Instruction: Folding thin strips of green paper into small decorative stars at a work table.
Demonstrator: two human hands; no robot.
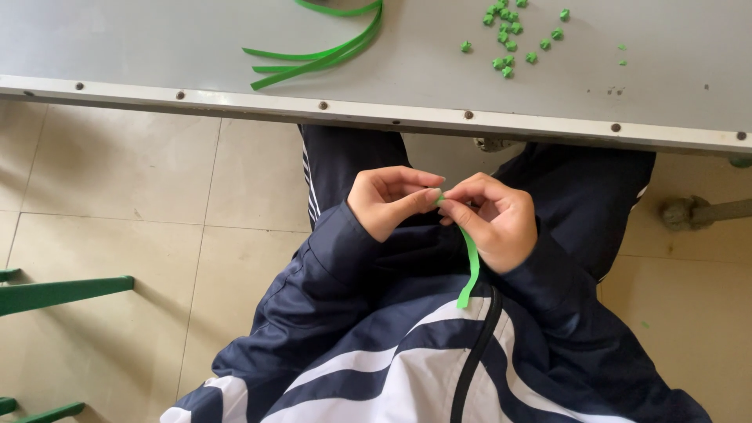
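My left hand and my right hand meet above my lap, below the table edge. Both pinch the top end of a narrow green paper strip between their fingertips. The rest of the strip hangs down over my right palm toward my dark blue and white jacket. The pinched end is mostly hidden by my fingers.
A grey table with a riveted metal edge spans the top. On it lie several loose green paper strips at left and several small folded green paper stars at right. Green bars stand at lower left on the tiled floor.
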